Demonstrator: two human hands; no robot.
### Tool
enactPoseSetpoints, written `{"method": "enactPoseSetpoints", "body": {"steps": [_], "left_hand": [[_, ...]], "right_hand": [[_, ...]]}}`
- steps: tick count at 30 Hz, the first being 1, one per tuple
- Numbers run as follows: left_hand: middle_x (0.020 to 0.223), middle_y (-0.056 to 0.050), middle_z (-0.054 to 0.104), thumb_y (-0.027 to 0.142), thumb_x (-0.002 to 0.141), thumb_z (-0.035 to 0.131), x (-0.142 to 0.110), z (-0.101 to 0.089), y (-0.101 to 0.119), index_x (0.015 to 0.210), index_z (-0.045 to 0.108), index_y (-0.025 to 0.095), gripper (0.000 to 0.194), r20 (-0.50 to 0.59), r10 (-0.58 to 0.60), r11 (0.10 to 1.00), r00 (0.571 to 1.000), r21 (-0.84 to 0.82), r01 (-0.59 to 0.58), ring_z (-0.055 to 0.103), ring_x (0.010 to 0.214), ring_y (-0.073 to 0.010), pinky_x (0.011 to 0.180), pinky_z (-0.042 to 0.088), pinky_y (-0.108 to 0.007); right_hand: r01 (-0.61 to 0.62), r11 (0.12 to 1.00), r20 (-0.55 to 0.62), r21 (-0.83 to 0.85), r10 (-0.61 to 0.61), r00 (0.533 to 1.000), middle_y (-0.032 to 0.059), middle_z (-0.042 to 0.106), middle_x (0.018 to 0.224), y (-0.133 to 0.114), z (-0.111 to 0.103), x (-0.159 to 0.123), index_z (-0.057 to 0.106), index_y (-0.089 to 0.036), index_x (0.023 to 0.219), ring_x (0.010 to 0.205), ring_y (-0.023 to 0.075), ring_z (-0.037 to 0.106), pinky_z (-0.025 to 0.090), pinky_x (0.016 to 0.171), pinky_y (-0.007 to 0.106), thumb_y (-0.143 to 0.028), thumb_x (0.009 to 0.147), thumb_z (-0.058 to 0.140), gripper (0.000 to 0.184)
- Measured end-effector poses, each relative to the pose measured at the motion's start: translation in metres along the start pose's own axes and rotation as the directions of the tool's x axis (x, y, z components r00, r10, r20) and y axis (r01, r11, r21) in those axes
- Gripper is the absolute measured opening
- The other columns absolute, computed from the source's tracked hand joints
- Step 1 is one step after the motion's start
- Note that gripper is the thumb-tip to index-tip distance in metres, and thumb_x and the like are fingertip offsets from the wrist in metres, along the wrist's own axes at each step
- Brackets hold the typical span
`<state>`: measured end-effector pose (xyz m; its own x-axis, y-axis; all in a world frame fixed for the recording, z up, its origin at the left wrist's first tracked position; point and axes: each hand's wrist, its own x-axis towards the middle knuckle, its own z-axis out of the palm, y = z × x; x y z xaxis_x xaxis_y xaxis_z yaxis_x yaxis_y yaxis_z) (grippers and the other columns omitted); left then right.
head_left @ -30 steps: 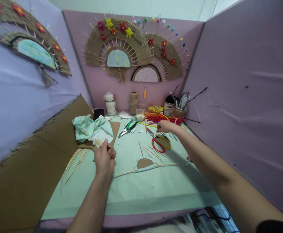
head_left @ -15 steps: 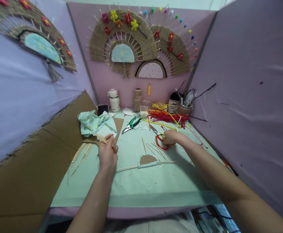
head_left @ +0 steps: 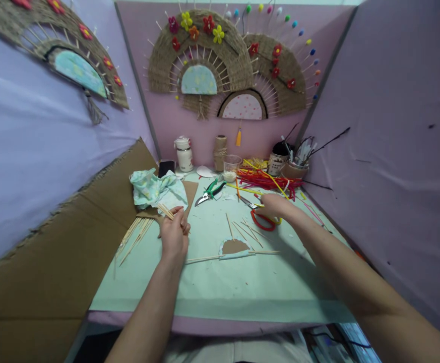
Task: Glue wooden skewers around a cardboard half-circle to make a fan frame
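My left hand (head_left: 175, 228) is closed around a small bunch of thin wooden sticks (head_left: 166, 212), in front of a crumpled floral cloth (head_left: 158, 190). On the right, my right hand (head_left: 274, 206) is curled over the red-and-yellow-handled scissors (head_left: 263, 222); its fingertips and whatever they hold are hidden. A small red-tipped thing (head_left: 256, 196) shows beside its fingers. Between the hands lies a cardboard half-circle (head_left: 235, 246) with a pale blue cloth edge. One stick lies out from each lower corner, another stands off its top, and several loose sticks (head_left: 248, 234) lie beside it.
Green-handled pruning shears (head_left: 210, 192) lie farther back. Behind are a white bottle (head_left: 184, 156), a twine spool (head_left: 220, 154), a clear cup (head_left: 232, 169), red pipe cleaners (head_left: 267, 180) and a pot of twigs (head_left: 295, 169). A cardboard sheet (head_left: 72, 227) leans at the left; woven fans (head_left: 200, 50) hang behind.
My right hand has come down and nearer, from beyond the scissors onto their handles. My left hand keeps its sticks in about the same place. The whole view has shifted slightly.
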<state>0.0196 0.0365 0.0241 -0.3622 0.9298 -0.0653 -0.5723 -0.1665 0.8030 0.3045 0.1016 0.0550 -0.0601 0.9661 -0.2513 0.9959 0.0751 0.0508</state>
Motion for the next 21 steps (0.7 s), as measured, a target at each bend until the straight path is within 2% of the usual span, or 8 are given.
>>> {"method": "enactPoseSetpoints", "body": {"steps": [3, 7, 11, 14, 17, 21], "left_hand": [[0.049, 0.012, 0.034, 0.020, 0.065, 0.077, 0.000, 0.000, 0.000, 0.081, 0.056, 0.018, 0.027, 0.002, -0.005, 1.000, 1.000, -0.014, 0.005, 0.024, 0.040, -0.0023, 0.038, 0.017, -0.016], [0.049, 0.013, 0.033, 0.022, 0.064, 0.078, -0.001, -0.001, 0.000, 0.081, 0.055, 0.018, 0.028, 0.002, -0.007, 1.000, 1.000, -0.026, 0.007, 0.024, 0.040, -0.0020, 0.039, 0.016, -0.016], [0.048, 0.013, 0.034, 0.023, 0.064, 0.078, 0.000, -0.003, 0.001, 0.083, 0.056, 0.018, 0.030, 0.010, -0.006, 0.999, 1.000, -0.039, 0.006, 0.025, 0.040, -0.0021, 0.040, 0.016, -0.015], [0.048, 0.013, 0.033, 0.023, 0.063, 0.078, 0.000, -0.003, 0.002, 0.083, 0.056, 0.018, 0.030, -0.006, -0.001, 0.999, 1.000, -0.050, 0.001, 0.025, 0.040, -0.0023, 0.040, 0.016, -0.015], [0.048, 0.013, 0.034, 0.022, 0.063, 0.078, 0.000, -0.003, 0.004, 0.083, 0.056, 0.017, 0.030, -0.009, -0.008, 0.998, 1.000, -0.060, 0.008, 0.024, 0.040, -0.0023, 0.040, 0.016, -0.016], [0.048, 0.013, 0.034, 0.022, 0.063, 0.077, -0.001, -0.002, 0.003, 0.083, 0.056, 0.017, 0.030, -0.004, -0.034, 0.997, 0.999, -0.072, 0.033, 0.023, 0.040, -0.0020, 0.040, 0.015, -0.016]], "right_hand": [[0.045, 0.998, -0.089, 0.045, -0.041, 0.995, 0.0173, 0.071, 0.112, -0.025, -0.013, 0.017, 0.073, -0.014, 0.106, 0.104, 0.0269, 0.066, 0.046, 0.077, 0.028, -0.043, 0.090, 0.054, 0.038], [0.077, 0.992, -0.114, 0.101, -0.065, 0.991, 0.0171, 0.072, 0.111, -0.069, -0.020, 0.055, 0.073, -0.014, 0.105, 0.108, 0.0264, 0.066, 0.046, 0.081, 0.027, -0.036, 0.088, 0.059, 0.031], [0.068, 0.984, -0.097, 0.162, -0.053, 0.994, 0.0189, 0.071, 0.114, -0.101, -0.017, 0.091, 0.069, -0.011, 0.113, 0.107, 0.0262, 0.066, 0.048, 0.082, 0.026, -0.041, 0.085, 0.065, 0.041], [0.050, 0.979, -0.057, 0.197, -0.039, 0.998, 0.0186, 0.071, 0.111, -0.112, -0.014, 0.107, 0.069, -0.009, 0.113, 0.104, 0.0270, 0.067, 0.050, 0.081, 0.026, -0.045, 0.083, 0.068, 0.046], [0.040, 0.974, -0.016, 0.221, -0.037, 0.999, 0.0155, 0.071, 0.108, -0.117, -0.015, 0.114, 0.069, -0.010, 0.112, 0.102, 0.0251, 0.067, 0.052, 0.083, 0.027, -0.043, 0.085, 0.069, 0.042], [0.022, 0.966, 0.051, 0.259, -0.037, 0.998, 0.0095, 0.064, 0.120, -0.123, -0.018, 0.118, 0.062, -0.015, 0.120, 0.103, 0.0214, 0.064, 0.055, 0.088, 0.039, -0.040, 0.094, 0.061, 0.036]]}}
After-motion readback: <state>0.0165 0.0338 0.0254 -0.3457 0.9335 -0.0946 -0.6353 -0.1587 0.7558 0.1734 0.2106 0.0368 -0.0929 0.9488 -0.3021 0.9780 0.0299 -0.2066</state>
